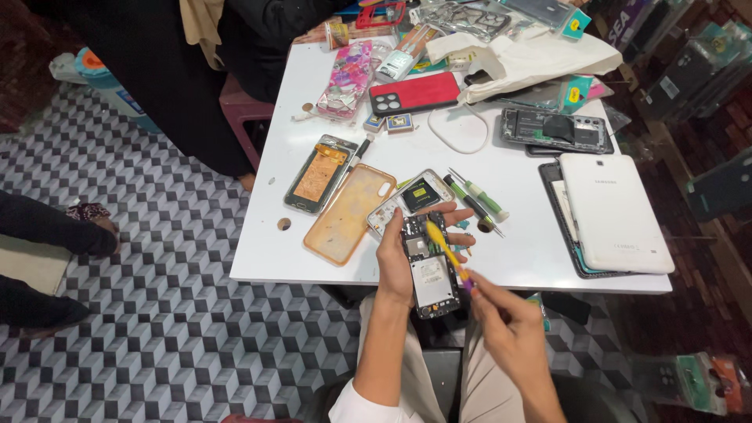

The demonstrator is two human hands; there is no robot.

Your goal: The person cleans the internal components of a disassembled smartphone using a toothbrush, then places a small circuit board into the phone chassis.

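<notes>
From my head camera: my left hand point(397, 262) cradles the opened black phone with bare circuit board point(429, 266) above the white counter point(329, 258) edge, fingers clamped, steadying it while my right hand point(501, 317) pinches the yellow-handled screwdriver point(446, 252) onto it.

Clear blister packages point(462, 17) with teal tags crowd the table's far edge

Phone repair shop: white table point(501, 258) littered with opened phones point(556, 130), loose phone cases point(347, 211), small screwdrivers point(478, 196) and a tablet point(615, 211); packaged accessories hang on the right wall point(689, 70).
</notes>
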